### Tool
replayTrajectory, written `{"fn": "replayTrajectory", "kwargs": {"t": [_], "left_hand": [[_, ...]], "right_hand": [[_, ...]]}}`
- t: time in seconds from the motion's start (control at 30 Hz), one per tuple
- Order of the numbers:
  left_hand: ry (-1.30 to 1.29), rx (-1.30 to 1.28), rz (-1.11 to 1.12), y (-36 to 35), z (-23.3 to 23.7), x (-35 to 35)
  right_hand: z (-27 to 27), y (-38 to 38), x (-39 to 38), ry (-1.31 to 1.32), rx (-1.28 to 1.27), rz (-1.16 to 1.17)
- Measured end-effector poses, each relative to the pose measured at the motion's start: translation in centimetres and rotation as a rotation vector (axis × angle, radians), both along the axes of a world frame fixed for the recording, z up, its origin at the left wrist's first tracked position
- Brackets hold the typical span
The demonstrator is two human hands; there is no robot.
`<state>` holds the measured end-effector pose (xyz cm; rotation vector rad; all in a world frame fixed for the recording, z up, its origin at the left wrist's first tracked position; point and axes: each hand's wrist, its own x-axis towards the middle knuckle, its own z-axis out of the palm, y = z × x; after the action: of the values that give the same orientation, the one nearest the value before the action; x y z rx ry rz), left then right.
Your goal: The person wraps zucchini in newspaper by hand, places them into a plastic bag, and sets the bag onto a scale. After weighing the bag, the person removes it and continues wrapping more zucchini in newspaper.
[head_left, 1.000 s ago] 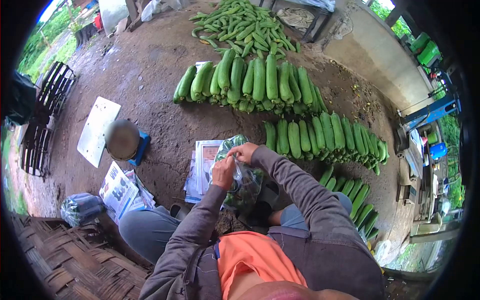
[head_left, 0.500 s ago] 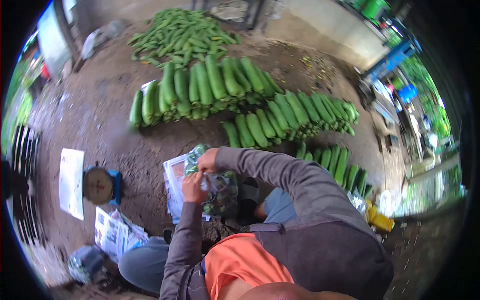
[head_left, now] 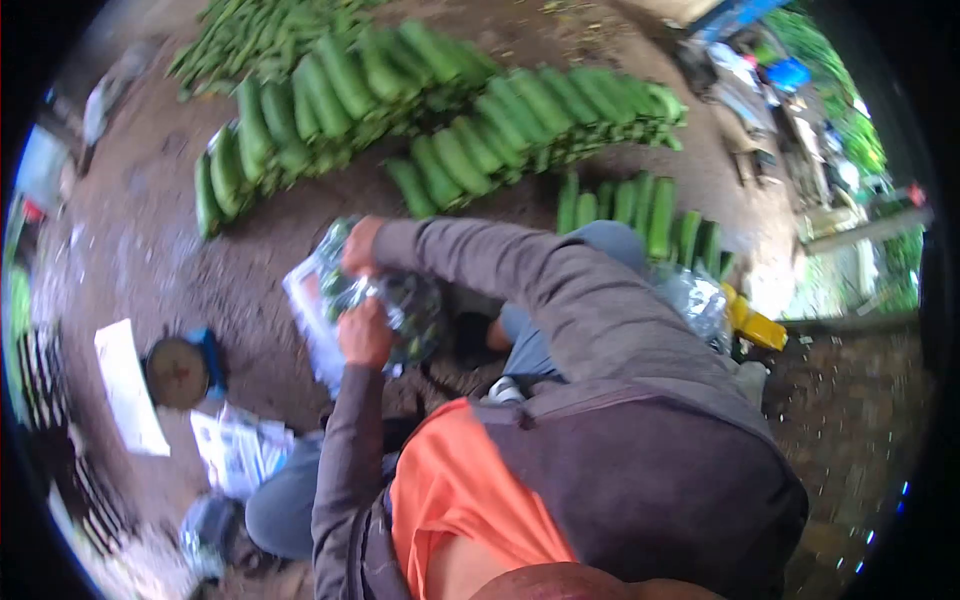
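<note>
A clear plastic bag [head_left: 412, 300] filled with small, dark green, round vegetables stands on the ground in front of me. My right hand [head_left: 362, 248] has its fingers closed on the far part of the bag's plastic. Closer to my body, my left hand [head_left: 366, 332] is closed on the plastic too, a short way from the right hand. Crumpled film shows between the two hands. Under and beside the bag lie sheets of newspaper [head_left: 312, 335]. Motion blur hides the exact hold of the fingertips.
Rows of long green gourds [head_left: 330, 90] are stacked ahead, with a shorter row [head_left: 640, 210] at right. Smaller green pods [head_left: 270, 40] form a heap behind. At left are a blue scale [head_left: 180, 370], a white board [head_left: 130, 390] and more newspapers [head_left: 238, 450]. A yellow object [head_left: 757, 322] lies right.
My hands, close together at the bag half a second ago, are now farther apart with plastic between them. The view has tilted down and turned, so the gourds sit higher in the picture.
</note>
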<state>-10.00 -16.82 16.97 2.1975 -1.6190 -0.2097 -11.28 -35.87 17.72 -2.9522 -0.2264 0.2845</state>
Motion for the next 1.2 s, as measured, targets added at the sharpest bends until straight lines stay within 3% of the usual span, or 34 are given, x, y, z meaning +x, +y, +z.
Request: {"fn": "replayTrajectory", "kwargs": {"t": [0.1, 0.13, 0.17, 0.23, 0.27, 0.3, 0.33, 0.47, 0.53, 0.57, 0.67, 0.73, 0.77, 0.8, 0.83, 0.87, 0.97, 1.07, 1.2], "left_hand": [[0.054, 0.055, 0.016, 0.4, -0.3, 0.6], [0.053, 0.04, 0.039, 0.5, 0.2, 0.5], [0.05, -0.03, 0.022, 0.8, 0.8, 0.7], [0.139, 0.022, 0.072, 1.1, 2.7, 0.5], [0.235, 0.029, 0.105, 1.1, 3.4, 0.4], [0.277, -0.012, 0.103, 1.1, 5.0, 0.5], [0.318, -0.055, 0.097, 1.0, 7.2, 0.5], [0.452, -0.117, 0.077, -0.6, 7.0, 1.5], [0.276, -0.107, 0.142, -1.8, 4.1, 1.4], [0.248, -0.046, 0.186, -2.2, 3.4, 1.3], [0.116, 0.136, 0.282, -2.4, 2.9, 1.1], [0.036, 0.213, 0.346, -1.9, 1.9, 2.4], [0.089, 0.231, 0.372, -1.1, 1.9, 3.6], [0.049, 0.095, 0.404, 0.1, 0.6, 4.6], [0.06, 0.137, 0.444, 1.1, 0.4, 5.6], [0.071, 0.179, 0.484, 2.1, 0.2, 6.7], [-0.047, 0.151, 0.314, 7.7, -6.4, 11.5], [0.099, 0.105, 0.501, 8.0, -2.5, 9.7], [-0.106, 0.064, 0.4, 6.1, 0.2, 7.2]], "right_hand": [[0.0, 0.0, 0.6, 0.1, 0.018, -0.043], [-1.7, -0.7, 0.9, 0.006, 0.182, -0.058], [-1.4, -1.5, 1.2, 0.074, 0.352, -0.073], [-0.8, -3.0, 0.7, 0.092, 0.632, -0.325], [-1.2, -4.1, -0.2, -0.069, 0.777, -0.378], [-0.8, -4.6, -1.5, -0.061, 1.009, -0.59], [-2.8, -6.0, -2.7, -0.266, 1.161, -0.637], [-9.0, -5.4, -6.6, -0.35, 1.285, -1.281], [-17.6, -4.1, -6.4, -0.275, 1.212, -1.366], [-11.3, 0.7, -6.1, -0.265, 1.094, -1.488], [-9.6, 3.8, -4.5, -0.474, 1.192, -1.436], [-9.7, 5.5, -2.7, -0.415, 1.022, -1.396], [-9.6, 6.8, -1.9, -0.516, 0.959, -1.227], [-8.9, 7.7, -1.0, -0.467, 0.922, -1.138], [-8.0, 10.0, -0.3, -0.605, 0.677, -1.125], [-8.5, 12.2, 0.8, -0.634, 0.591, -1.119], [-5.3, 16.2, 1.3, -0.648, 0.39, -0.928], [-5.0, 16.7, 1.4, -0.622, 0.384, -0.842], [-5.5, 13.5, -1.4, -0.705, 0.421, -0.831]]}}
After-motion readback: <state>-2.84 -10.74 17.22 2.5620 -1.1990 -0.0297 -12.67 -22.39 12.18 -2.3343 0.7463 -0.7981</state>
